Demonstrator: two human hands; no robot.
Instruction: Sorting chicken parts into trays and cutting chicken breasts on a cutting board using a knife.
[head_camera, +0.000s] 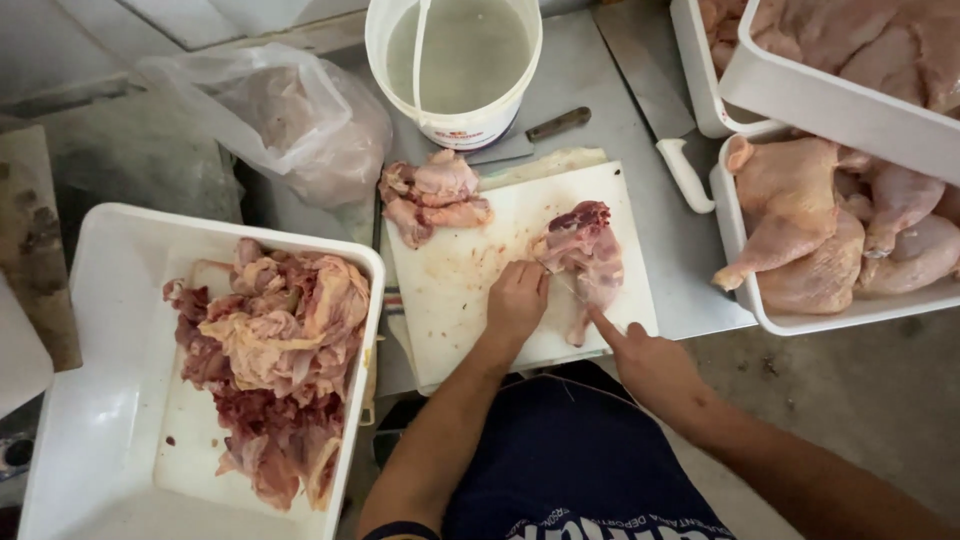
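Note:
A raw chicken piece (583, 255) with a dark red end lies on the white cutting board (470, 280). My left hand (516, 302) rests on the board with its fingers curled against the piece's left edge, gripping it. My right hand (645, 362) comes in from the lower right with the index finger stretched out along a thin knife (566, 288), whose blade tip sits at the piece's lower left side. A small pile of cut chicken bits (435, 195) lies at the board's top left corner.
A white tub (110, 400) of skin and scraps stands at left. White trays (790, 322) of whole chicken legs sit at right. A white bucket (455, 60) of cloudy liquid, a plastic bag (290, 120), a cleaver (660, 110) and another knife (555, 125) lie behind the board.

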